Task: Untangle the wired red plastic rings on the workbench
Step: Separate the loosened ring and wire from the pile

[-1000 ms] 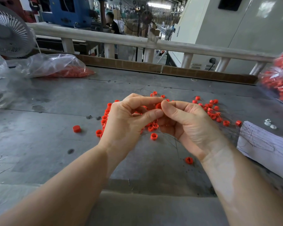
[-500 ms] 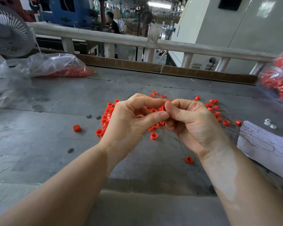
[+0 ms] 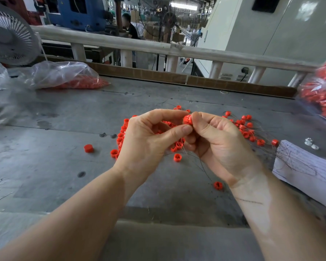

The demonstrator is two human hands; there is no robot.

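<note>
Both hands are pinching one ring between them: left hand from the left, right hand opposite; the tangle is hanging just below.

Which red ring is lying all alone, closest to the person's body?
The lone red ring on the workbench just below the right hand. It lies nearer the person than every other ring, apart from the red clusters farther back.

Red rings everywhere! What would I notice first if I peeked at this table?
First, the two hands in the middle: the left hand and right hand pinch one red ring between them. Behind them, a heap of wired red rings is scattered on the grey workbench. A white fan stands at the far left.
</note>
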